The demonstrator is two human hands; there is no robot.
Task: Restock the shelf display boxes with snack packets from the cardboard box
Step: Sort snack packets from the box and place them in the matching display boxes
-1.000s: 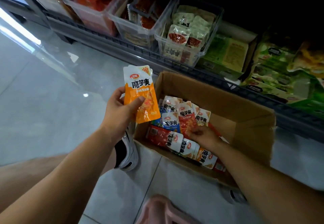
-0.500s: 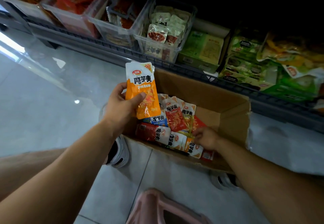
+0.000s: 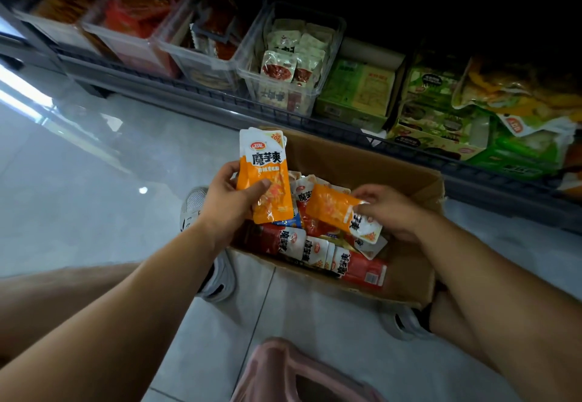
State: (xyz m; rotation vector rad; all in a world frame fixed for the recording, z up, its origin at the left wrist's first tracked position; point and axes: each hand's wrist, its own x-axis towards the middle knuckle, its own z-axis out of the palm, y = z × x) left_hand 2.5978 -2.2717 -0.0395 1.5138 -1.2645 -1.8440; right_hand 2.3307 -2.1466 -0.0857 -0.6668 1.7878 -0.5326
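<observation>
An open cardboard box (image 3: 409, 181) sits on the floor below the shelf, holding several red, white and blue snack packets (image 3: 296, 244). My left hand (image 3: 230, 203) grips an upright stack of orange packets (image 3: 263, 171) over the box's left edge. My right hand (image 3: 390, 209) pinches another orange packet (image 3: 337, 209) by its white end, lifted above the pile and tilted toward the left hand. Clear plastic display boxes (image 3: 283, 93) stand in a row on the low shelf behind.
The shelf's dark wire rail (image 3: 315, 124) runs just behind the box. Green cartons (image 3: 359, 93) and bagged goods (image 3: 516, 99) fill the shelf to the right. My shoes (image 3: 217, 275) flank the box on the grey tile floor. A pink stool (image 3: 299, 373) is at the bottom edge.
My right hand has picked an orange packet out of the pile and raised it toward the left hand. The left hand keeps its stack in about the same place.
</observation>
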